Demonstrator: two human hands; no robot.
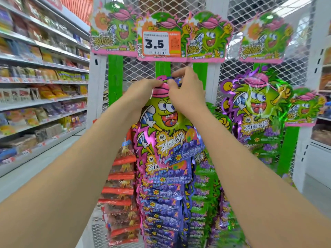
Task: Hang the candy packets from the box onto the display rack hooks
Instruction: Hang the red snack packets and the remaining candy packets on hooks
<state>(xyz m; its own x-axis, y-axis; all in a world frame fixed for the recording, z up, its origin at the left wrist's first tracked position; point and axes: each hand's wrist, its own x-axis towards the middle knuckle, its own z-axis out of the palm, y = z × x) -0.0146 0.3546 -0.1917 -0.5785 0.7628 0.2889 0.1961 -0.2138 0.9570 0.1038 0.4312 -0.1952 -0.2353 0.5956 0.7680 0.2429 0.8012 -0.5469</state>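
A candy packet with a green cartoon face and pink-purple foil edge hangs in front of the white mesh display rack. My left hand pinches its pink top from the left. My right hand pinches the same top from the right, fingers curled over it. The hook is hidden behind my hands. Below the packet hangs a column of several blue-purple packets. The box is out of view.
Red packets hang to the left, green-purple packets to the right. A price tag reading 3.5 sits above among green header cards. Stocked shop shelves line the aisle on the left.
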